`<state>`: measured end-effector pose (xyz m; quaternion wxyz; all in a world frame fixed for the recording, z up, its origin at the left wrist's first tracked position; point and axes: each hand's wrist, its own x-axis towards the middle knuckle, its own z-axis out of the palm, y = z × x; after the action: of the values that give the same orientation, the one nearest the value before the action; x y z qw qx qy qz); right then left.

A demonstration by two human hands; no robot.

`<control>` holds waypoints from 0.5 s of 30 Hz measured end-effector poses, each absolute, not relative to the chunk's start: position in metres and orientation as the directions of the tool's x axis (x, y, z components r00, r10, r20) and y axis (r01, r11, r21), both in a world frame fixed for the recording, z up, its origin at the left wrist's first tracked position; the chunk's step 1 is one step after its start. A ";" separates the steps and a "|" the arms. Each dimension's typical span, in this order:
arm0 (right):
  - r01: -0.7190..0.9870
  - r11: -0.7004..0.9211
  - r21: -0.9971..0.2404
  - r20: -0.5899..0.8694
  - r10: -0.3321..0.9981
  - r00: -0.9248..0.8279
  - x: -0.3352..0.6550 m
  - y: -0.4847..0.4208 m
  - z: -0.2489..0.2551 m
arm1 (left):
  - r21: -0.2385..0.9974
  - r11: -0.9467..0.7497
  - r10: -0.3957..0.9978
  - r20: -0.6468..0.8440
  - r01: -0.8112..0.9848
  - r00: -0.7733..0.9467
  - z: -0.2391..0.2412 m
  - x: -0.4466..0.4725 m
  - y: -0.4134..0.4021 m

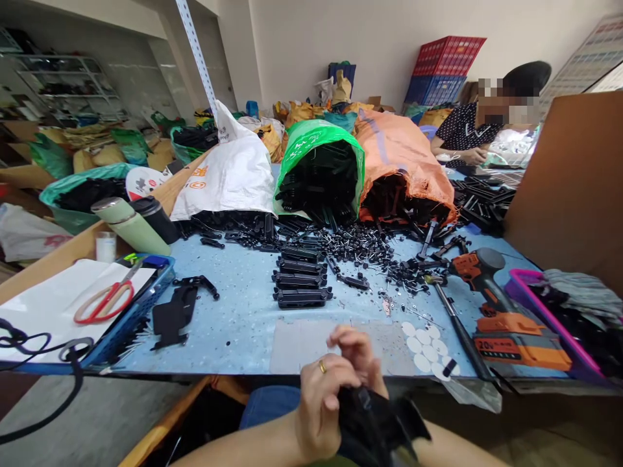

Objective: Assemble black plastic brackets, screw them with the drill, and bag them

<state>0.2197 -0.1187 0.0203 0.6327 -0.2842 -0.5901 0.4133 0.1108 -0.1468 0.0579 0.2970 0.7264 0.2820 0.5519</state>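
Note:
Close to my body, below the table's front edge, both hands are at a black plastic bracket-like part [372,425], which is blurred. My left hand [318,412], with a gold ring, is closed around the part's left end. On its far side is my right hand [363,357], fingers curled in toward the left one; its palm is hidden by the part. On the table ahead lies a stack of black plastic bars [302,279]. Right of it spreads a heap of small black pieces and screws [355,250].
An orange cordless drill [506,311] and a black-handled hammer [460,327] lie at right, near white discs [423,344]. Open white [233,172], green [324,133] and orange [399,149] sacks stand behind. Red scissors [104,301] rest at left. A person [467,133] sits at back right.

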 end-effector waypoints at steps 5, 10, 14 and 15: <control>0.490 0.296 -0.820 0.418 0.895 0.159 0.238 -0.082 -0.002 | 0.375 -0.725 0.649 0.655 0.579 0.388 0.004 0.090 -0.105; 0.811 0.087 -0.579 0.587 0.734 0.341 0.380 -0.058 0.016 | 0.108 -0.548 0.783 0.415 0.830 0.463 -0.027 0.069 -0.048; 0.958 -0.113 -0.265 0.631 0.730 0.261 0.484 -0.059 0.031 | 0.274 -0.253 0.928 0.340 0.928 0.153 -0.021 0.098 0.004; 0.961 -0.188 -0.203 0.633 0.724 0.275 0.504 -0.058 0.034 | 0.324 -0.160 0.956 0.287 0.932 0.064 -0.018 0.106 0.021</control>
<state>0.5045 -0.0583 0.0341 0.2915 -0.7434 -0.5666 -0.2033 0.1064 0.0214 -0.0182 0.0266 0.7290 0.6475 0.2205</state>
